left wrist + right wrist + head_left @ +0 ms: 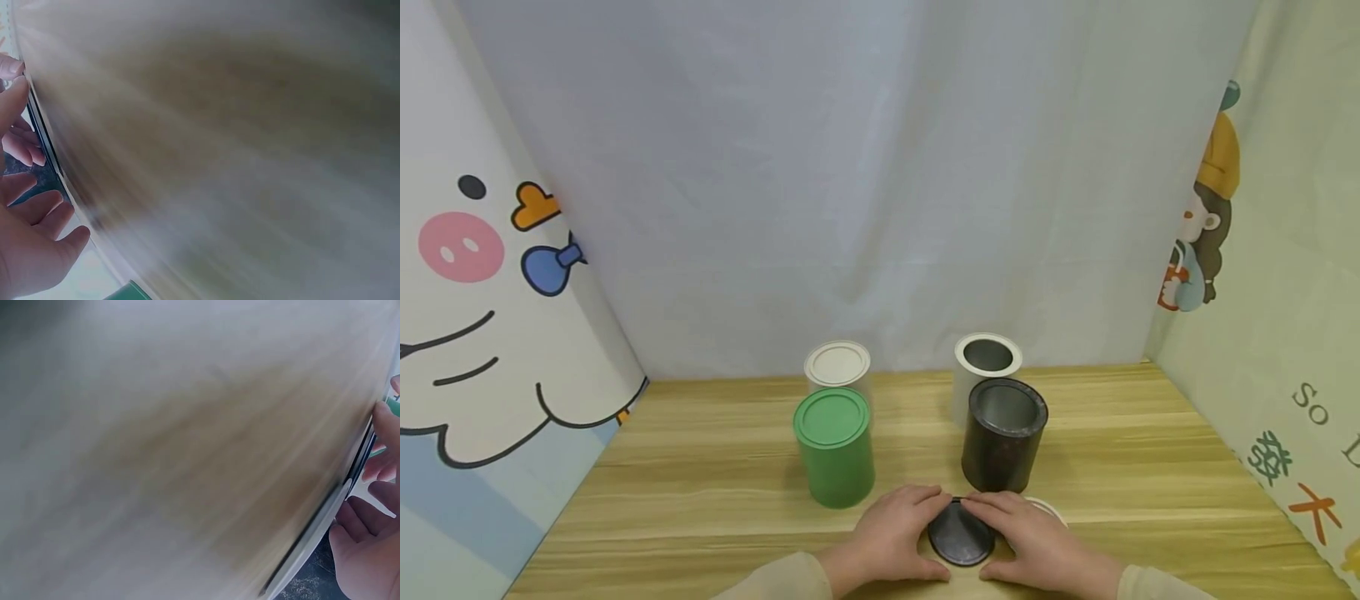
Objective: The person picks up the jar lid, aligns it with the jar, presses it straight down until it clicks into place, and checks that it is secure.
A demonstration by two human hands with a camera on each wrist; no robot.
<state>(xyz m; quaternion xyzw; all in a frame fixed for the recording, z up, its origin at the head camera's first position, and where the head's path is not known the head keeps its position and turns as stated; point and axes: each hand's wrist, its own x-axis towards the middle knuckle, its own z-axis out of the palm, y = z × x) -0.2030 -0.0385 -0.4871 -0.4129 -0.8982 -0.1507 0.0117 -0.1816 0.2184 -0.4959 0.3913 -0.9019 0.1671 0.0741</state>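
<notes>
A round black lid point(961, 537) lies on the table near the front. My left hand point(891, 535) curves along its left side, fingertips right at the far rim and thumb at the near side. Mirroring it on the right is my right hand point(1037, 540), with its fingertips also at the lid's far rim. In both wrist views the fingers look loosely bent beside the lid's thin edge. Partly hidden beneath the right hand is a white lid point(1049, 505). Just behind the hands stands an open black can point(1002, 458).
Left of the black can stands a green can point(841, 467) with a green lid on top. Behind these are a white can point(838, 365) with its lid on and an open white can point(962, 398). A grey curtain point(880, 183) hangs along the table's back edge.
</notes>
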